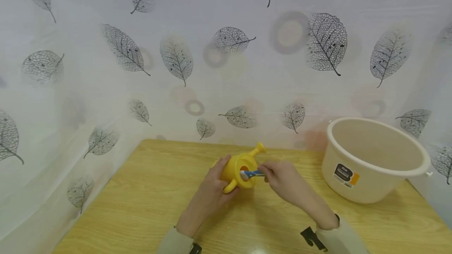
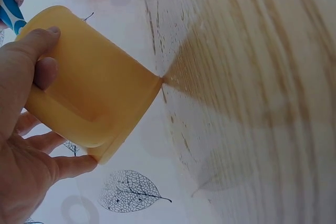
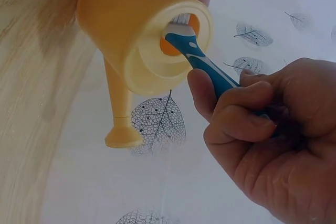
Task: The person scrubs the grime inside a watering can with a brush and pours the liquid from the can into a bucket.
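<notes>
A yellow toy watering can (image 1: pixel 231 169) is tilted over the table, its opening turned toward the right hand and its spout pointing away. My left hand (image 1: pixel 212 185) grips the can around its body and handle; in the left wrist view the thumb lies on its side and its lower edge touches the table. In my right hand (image 1: pixel 282 179) is a blue and white brush (image 3: pixel 210 72), its handle held in curled fingers. The white bristles (image 3: pixel 181 19) are at the can's opening, partly inside it; how deep they reach is hidden.
A large cream bucket (image 1: pixel 374 183) with a label stands at the right of the wooden table (image 1: pixel 141 195). Behind the table hangs a white curtain (image 1: pixel 226 77) printed with leaves.
</notes>
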### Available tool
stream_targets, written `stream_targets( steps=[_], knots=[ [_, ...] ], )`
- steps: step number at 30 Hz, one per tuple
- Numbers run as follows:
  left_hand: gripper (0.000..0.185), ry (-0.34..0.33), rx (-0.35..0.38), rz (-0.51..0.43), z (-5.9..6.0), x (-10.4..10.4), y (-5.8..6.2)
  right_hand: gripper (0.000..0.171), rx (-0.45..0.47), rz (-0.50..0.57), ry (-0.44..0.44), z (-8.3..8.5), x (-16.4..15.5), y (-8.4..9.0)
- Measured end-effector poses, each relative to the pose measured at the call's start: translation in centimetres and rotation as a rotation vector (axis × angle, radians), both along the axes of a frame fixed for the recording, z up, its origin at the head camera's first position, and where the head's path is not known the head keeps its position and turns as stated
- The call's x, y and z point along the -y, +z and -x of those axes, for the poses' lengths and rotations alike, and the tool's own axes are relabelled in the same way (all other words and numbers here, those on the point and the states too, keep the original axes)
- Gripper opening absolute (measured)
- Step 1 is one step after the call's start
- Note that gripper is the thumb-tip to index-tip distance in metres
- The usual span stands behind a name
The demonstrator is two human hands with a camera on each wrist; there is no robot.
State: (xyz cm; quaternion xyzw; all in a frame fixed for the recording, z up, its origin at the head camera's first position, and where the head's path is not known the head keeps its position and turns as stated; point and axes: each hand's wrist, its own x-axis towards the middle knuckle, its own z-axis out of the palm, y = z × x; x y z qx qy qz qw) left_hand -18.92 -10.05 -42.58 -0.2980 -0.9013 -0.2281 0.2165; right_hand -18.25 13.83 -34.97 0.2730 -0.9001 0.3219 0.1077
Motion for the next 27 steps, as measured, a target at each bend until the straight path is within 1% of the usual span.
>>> stream_targets(
  steps=[4,12,17,22,27],
  knots=[
    [0.033,0.009,0.012,0.006,0.0,0.0,0.0,0.019,0.033,-0.002,-0.020,-0.2,-0.3,0.5],
    [0.034,0.001,0.007,0.016,0.1,0.0,0.0,0.020,0.034,0.003,-0.025,-0.1,-0.3,0.6],
    [0.036,0.000,-0.018,0.020,0.0,0.0,0.0,0.021,0.039,0.003,-0.029,0.0,-0.2,0.7],
    [0.036,-0.001,-0.035,0.011,-0.1,-0.1,0.0,0.022,0.028,0.011,-0.011,0.2,0.1,0.4],
    [0.037,-0.007,-0.051,0.006,-0.1,-0.1,0.0,0.022,0.024,0.029,0.021,0.6,0.6,-0.4]
  ],
)
